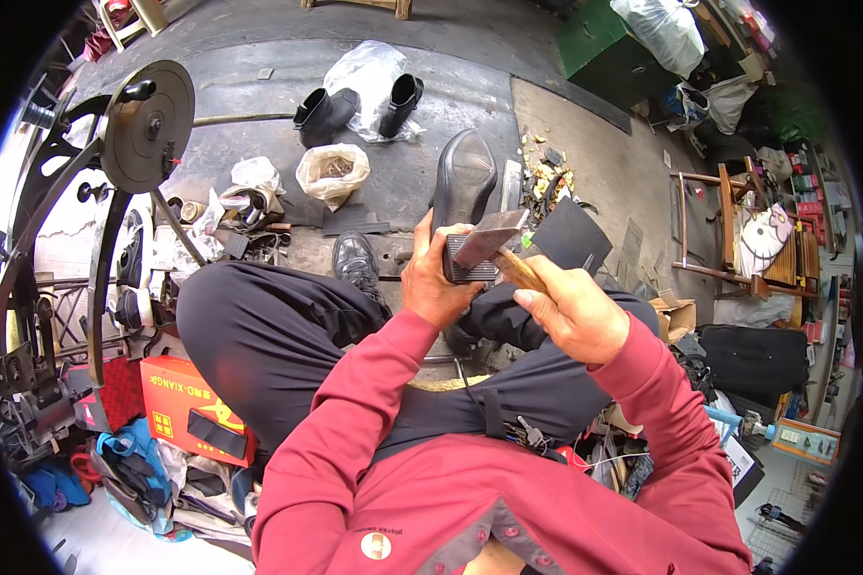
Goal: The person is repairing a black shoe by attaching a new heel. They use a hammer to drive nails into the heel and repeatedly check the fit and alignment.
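We saw a person in a red long-sleeved shirt and dark trousers, seated and looking down at their own two hands above the lap. The left hand [438, 278] was clenched around the heel end of a black shoe [464, 187], its fingers [422, 251] wrapped over the ribbed heel block while the shoe stood sole-up, the smooth grey sole pointing away from the body. The right hand [573, 309] was closed around the wooden handle of a hammer [497, 244], gripping it low on the shaft. The metal head of the hammer lay across the heel of the shoe, just beside the left fingers and touching or nearly touching the heel; we could not tell which. So the shoe sat between the two hands, held by the left and met from the right by the hammer head.

A flat dark sheet [573, 235] lay just beyond the right hand. On the ground ahead stood a pair of black boots [355, 105] beside a clear plastic bag [369, 72], and nearer us an open white bag [333, 172] of small pieces. To the left stood a machine with a round metal wheel [149, 125]. An orange box [197, 412] lay by the left knee, and a bunch of keys [527, 436] hung at the waist.
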Tool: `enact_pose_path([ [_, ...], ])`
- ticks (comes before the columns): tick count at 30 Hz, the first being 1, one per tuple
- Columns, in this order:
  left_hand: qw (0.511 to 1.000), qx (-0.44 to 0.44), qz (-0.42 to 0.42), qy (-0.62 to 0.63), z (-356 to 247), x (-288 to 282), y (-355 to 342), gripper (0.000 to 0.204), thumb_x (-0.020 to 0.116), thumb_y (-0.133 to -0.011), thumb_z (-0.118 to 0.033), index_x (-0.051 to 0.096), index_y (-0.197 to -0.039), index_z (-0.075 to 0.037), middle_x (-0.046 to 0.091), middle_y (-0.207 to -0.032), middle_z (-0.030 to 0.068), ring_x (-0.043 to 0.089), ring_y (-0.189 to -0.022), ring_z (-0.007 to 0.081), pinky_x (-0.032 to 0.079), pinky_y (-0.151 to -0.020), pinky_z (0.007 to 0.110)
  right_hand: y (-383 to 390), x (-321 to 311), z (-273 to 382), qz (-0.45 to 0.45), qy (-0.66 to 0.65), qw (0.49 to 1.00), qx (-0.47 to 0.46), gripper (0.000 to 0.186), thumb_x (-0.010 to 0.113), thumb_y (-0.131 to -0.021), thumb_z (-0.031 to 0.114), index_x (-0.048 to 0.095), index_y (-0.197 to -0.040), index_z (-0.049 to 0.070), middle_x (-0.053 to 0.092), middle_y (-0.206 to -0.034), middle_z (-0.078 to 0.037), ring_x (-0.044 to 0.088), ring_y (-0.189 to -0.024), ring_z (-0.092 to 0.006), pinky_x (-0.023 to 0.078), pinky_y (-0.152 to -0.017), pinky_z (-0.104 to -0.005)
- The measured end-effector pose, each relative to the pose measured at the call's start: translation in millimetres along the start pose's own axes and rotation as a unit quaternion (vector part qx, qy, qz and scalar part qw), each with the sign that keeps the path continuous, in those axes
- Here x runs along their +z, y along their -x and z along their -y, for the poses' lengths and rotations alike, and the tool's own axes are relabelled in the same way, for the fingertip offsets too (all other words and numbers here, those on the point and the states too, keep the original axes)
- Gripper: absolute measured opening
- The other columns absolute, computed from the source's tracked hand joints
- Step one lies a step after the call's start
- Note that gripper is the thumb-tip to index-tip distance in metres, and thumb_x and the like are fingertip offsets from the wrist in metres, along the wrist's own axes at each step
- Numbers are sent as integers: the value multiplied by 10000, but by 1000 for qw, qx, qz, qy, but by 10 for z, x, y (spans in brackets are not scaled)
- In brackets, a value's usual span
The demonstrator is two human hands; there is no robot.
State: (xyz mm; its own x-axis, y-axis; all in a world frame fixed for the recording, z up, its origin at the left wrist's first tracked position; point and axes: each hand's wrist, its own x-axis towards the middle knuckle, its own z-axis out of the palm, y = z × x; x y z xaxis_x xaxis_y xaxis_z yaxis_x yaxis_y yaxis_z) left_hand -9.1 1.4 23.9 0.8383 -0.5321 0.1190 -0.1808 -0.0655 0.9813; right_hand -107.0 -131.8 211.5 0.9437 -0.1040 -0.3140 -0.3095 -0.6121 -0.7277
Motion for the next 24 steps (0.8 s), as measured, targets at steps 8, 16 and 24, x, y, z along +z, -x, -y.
enact_pose_path([
  [8,999,39,-11,-13,16,1,-8,793,958,-587,-65,626,-1284,-245,482,-1598,170,672,-1253,440,614,-954,490,23,125,-67,-11,32,999,-7,254,624,-1059,96,561,-1260,-47,682,-847,-293,687,-792,-511,523,-655,-485],
  [16,1000,-14,12,-6,0,6,-12,775,960,-600,-80,624,-1287,-203,486,-1593,173,681,-1234,445,613,-958,486,75,118,-78,-131,-26,991,-30,253,592,-1095,132,596,-1298,-19,600,-740,-62,571,-615,-176,450,-593,-320],
  [24,1000,-3,0,18,17,13,-7,810,945,-593,-52,625,-1310,-253,472,-1606,175,662,-1264,463,606,-972,489,75,42,-55,-94,-51,994,17,230,593,-1080,103,612,-1277,-14,725,-873,-151,685,-727,-335,543,-732,-382],
])
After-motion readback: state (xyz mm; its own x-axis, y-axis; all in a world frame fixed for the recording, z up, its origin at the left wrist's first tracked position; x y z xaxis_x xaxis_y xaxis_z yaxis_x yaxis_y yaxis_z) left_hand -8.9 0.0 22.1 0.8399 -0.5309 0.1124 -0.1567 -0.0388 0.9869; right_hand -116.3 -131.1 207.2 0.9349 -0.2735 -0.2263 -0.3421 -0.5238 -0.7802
